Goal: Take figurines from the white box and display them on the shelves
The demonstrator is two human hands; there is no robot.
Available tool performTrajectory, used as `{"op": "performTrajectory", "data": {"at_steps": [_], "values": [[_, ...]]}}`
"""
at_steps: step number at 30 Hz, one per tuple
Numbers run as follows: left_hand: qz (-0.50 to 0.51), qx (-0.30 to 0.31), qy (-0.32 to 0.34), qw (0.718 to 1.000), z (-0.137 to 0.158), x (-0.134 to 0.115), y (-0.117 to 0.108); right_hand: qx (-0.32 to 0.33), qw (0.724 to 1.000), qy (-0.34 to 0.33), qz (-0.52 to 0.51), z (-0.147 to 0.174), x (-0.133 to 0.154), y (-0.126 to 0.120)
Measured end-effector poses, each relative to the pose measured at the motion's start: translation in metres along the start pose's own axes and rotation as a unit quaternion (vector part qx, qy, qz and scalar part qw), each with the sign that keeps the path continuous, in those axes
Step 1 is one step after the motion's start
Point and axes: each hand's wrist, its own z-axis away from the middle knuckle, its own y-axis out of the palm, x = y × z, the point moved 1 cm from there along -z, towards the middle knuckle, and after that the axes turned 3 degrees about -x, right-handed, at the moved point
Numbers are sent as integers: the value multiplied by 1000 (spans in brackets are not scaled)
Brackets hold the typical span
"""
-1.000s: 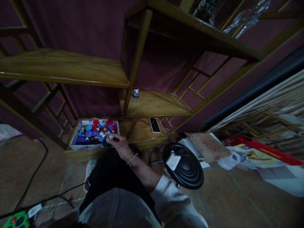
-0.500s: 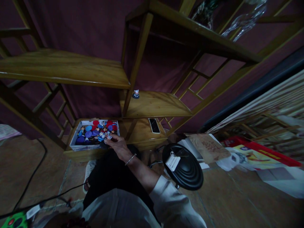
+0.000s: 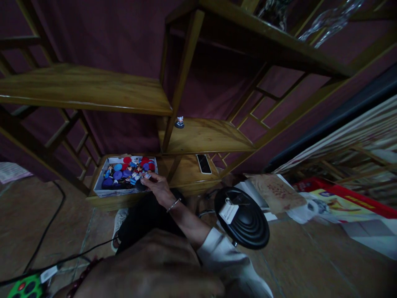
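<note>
Seemingly mid-pick, my right grip (image 3: pixel 160 190) pinches a figurine (image 3: pixel 145 177) by the box (image 3: pixel 113 193); lifting needs clearance. My left grip (image 3: pixel 151 265), blurred: can't tell.

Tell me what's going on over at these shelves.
A person's right hand holds a small figurine at the near right corner of a box full of colourful pieces. The left hand is a blur close to the camera; its grip can't be made out. A second figurine stands on the shelf above a phone.
</note>
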Motion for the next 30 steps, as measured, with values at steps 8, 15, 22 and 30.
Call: {"op": "performTrajectory", "data": {"at_steps": [8,15,22,30], "values": [[71,-134,-179,972,-75,42,-35,-15,999,-31,18,-13,-6,-7],[-298,-153,-215,917,-72,138,-74,-69,997,-23,7,-24,-14,-11],[-462,-3,-262,847,-81,165,-74,-79,997,-9,14,-26,-11,-10],[-438,128,-336,824,-98,172,-69,-78,997,-8,19,-30,-15,-9]]}}
